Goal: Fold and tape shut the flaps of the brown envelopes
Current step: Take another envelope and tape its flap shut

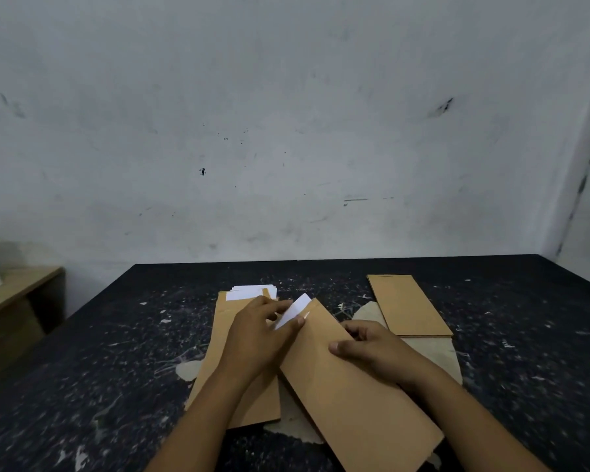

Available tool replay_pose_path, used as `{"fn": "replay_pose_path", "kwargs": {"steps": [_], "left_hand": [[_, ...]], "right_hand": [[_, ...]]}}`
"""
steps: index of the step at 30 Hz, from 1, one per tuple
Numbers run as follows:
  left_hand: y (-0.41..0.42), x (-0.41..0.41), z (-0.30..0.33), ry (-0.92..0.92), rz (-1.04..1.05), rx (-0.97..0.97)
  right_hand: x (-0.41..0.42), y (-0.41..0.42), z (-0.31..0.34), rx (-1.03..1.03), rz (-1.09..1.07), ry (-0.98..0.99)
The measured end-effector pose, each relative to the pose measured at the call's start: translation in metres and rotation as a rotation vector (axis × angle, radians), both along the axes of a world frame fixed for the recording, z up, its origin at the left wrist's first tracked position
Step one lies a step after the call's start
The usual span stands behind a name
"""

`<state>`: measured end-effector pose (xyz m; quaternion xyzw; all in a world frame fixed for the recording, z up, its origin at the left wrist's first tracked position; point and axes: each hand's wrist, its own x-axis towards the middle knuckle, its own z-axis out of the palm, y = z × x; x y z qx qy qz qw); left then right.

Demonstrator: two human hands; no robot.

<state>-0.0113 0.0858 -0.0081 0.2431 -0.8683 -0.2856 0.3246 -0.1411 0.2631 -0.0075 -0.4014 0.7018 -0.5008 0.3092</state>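
Observation:
A long brown envelope (351, 390) lies slanted in front of me on the dark table (82, 369). My right hand (372, 349) grips its right edge near the far end, thumb on top. My left hand (259, 332) pinches a white paper (295, 310) that sticks out of the envelope's far mouth. Under my left arm lies a stack of brown envelopes (218, 362) with white sheets (249, 291) showing at its far end. Another stack of brown envelopes (406, 304) lies flat at the back right.
The table's black top is scratched, with pale worn patches (433, 352) around the envelopes. A grey wall (286, 131) stands right behind the table. A wooden bench or shelf (14, 301) sits lower at the far left.

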Motion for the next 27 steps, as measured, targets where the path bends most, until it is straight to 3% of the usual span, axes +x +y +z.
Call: {"fn": "replay_pose_path", "kwargs": {"steps": [10,17,23,27], "left_hand": [[0.000,0.001,-0.001,0.136,0.024,-0.284],[0.001,0.004,0.004,0.093,-0.091,-0.050],[-0.015,0.012,0.007,-0.145,-0.216,0.161],[-0.025,0.015,0.005,-0.183,-0.244,0.300]], "right_hand": [[-0.008,-0.001,-0.007,-0.015,-0.001,-0.001],[-0.012,0.000,-0.010,-0.010,0.030,0.037],[-0.014,0.000,-0.010,-0.010,0.051,0.014],[-0.014,0.003,-0.006,0.019,0.090,-0.039]]}}
